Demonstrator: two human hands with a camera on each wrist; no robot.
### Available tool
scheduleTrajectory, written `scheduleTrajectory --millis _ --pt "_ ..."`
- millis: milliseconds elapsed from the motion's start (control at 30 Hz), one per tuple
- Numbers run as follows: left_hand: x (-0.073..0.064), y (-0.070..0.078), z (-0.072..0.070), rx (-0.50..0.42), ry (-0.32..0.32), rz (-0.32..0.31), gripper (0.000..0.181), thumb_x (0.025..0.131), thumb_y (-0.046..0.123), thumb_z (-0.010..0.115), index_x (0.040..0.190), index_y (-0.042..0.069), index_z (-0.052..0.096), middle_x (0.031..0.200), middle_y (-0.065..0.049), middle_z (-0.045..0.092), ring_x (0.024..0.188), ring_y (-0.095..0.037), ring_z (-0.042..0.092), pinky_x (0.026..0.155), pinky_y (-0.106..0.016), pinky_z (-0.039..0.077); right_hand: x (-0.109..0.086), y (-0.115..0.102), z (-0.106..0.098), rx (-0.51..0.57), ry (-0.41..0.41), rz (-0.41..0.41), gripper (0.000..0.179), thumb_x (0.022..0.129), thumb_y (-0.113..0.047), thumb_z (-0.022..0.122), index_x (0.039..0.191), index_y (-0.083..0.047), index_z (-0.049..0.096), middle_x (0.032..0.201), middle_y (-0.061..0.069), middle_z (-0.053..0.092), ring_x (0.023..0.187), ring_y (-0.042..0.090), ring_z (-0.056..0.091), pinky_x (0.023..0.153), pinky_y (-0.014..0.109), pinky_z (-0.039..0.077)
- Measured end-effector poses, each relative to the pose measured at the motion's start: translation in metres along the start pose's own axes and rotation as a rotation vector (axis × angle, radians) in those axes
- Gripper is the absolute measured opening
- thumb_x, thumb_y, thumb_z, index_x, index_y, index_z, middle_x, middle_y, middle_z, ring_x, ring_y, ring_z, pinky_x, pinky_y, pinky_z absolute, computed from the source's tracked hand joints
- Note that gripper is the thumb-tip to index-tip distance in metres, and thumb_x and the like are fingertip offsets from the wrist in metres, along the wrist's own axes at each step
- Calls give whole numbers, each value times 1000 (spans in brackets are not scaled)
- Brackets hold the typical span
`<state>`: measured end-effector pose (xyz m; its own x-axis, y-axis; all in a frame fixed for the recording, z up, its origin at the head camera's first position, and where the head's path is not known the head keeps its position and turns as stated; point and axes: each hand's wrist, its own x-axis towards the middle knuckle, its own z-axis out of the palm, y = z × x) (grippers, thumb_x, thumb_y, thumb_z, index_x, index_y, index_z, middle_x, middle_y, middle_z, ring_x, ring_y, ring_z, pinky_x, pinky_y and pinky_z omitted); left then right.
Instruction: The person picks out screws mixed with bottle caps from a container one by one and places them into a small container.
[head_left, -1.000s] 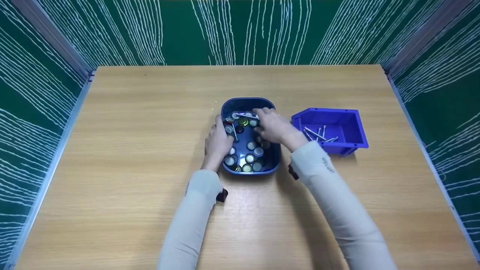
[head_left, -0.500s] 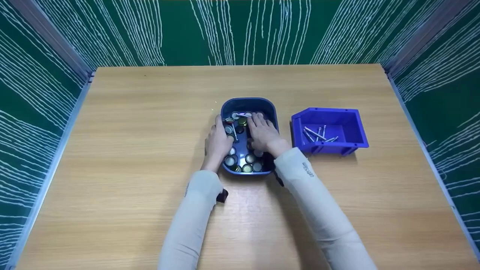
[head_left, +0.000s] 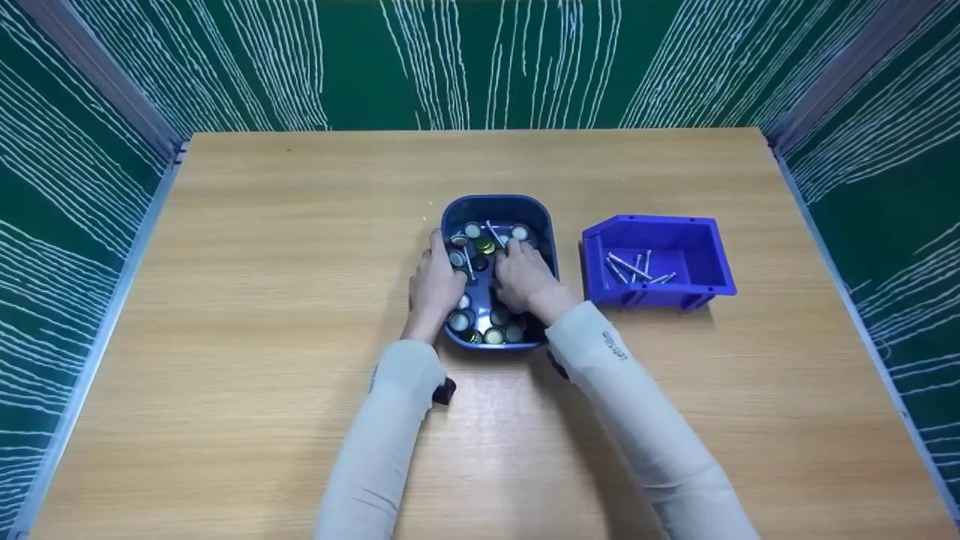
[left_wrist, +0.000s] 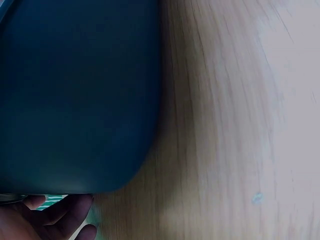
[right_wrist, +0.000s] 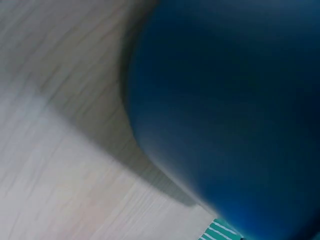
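A dark blue tub [head_left: 497,204] holds several bottle caps [head_left: 460,322] and a few metal screws. My left hand [head_left: 435,286] grips its left wall, thumb over the rim and fingers along the outside. In the left wrist view, fingers [left_wrist: 72,215] show below the tub's outer wall. My right hand [head_left: 525,277] reaches inside with bent fingers, low among the caps. One screw [head_left: 494,233] slants up beside its fingertips; whether they pinch it is hidden. Another screw [head_left: 469,264] lies near the left thumb. The right wrist view shows mostly the tub's outside [right_wrist: 215,110].
A purple-blue bin [head_left: 694,255] stands to the right of the tub, with several screws [head_left: 628,267] inside. Both containers rest on a wooden table [head_left: 262,300]. Green panels [head_left: 360,75] with white streaks close in the back and sides.
My right hand has come down and left, deeper into the tub, and its fingers have bent. The screw by its fingertips has turned from level to slanted. My left hand stays put.
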<state>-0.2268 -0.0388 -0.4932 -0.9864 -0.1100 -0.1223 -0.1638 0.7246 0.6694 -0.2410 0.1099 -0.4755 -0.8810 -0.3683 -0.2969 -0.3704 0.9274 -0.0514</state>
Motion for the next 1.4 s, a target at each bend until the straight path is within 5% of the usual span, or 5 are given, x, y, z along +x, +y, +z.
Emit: scheduleTrajectory --millis 300,600,1000,1400 --pt "0 0 -1 -7 5 4 74 89 10 61 153 13 25 134 -22 57 119 -40 60 98 -56 47 -10 -4 -2 -63 111 -68 26 87 -17 66 96 6 71 115 26 58 109 41 56 97 49 48" --pt "-1 0 0 8 5 -2 74 88 12 61 153 13 26 134 -23 57 119 -40 60 97 -56 47 -11 -4 6 25 205 -59 29 85 -4 63 111 6 57 106 25 66 100 40 65 85 48 55" --pt "-1 0 -1 -2 -6 -2 74 89 11 60 154 13 24 135 -23 56 120 -40 59 99 -56 47 -10 -3 6 101 21 70 46 83 -13 64 121 4 47 118 29 60 113 42 59 94 51 52" --pt "0 0 0 6 6 -3 72 89 10 60 152 12 27 133 -23 58 119 -40 60 97 -56 48 -9 -6 8 179 -3 96 43 90 -20 51 120 10 46 121 31 55 117 44 54 101 51 46"
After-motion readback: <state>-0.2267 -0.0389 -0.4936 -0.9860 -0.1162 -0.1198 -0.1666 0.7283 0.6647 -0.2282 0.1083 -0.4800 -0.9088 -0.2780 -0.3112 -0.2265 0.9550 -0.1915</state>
